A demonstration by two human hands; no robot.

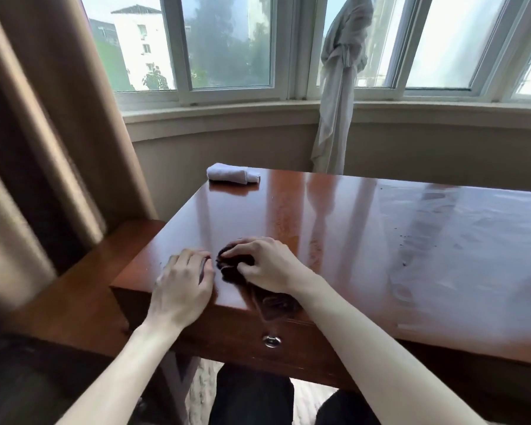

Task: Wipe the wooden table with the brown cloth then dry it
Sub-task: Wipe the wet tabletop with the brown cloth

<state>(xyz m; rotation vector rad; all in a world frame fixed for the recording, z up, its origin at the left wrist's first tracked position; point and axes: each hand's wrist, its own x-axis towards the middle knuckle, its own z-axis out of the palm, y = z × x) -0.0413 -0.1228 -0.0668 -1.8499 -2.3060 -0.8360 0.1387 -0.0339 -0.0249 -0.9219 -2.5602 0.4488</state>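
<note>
The brown cloth (232, 268) lies bunched near the front left corner of the glossy wooden table (365, 228). My right hand (264, 263) grips the cloth with curled fingers on top of it. My left hand (183, 282) rests just left of the cloth, fingers curled, its fingertips at a dark edge of the cloth; whether it pinches that edge is unclear. A rolled white towel (232, 173) sits at the table's far left corner. Dust and dark specks cover the table's right half.
A lower wooden side surface (98, 271) adjoins the table on the left, beside a tan curtain (52, 118). A drawer ring pull (272, 341) is on the table's front. A knotted white curtain (341, 96) hangs at the window behind. My legs are under the table.
</note>
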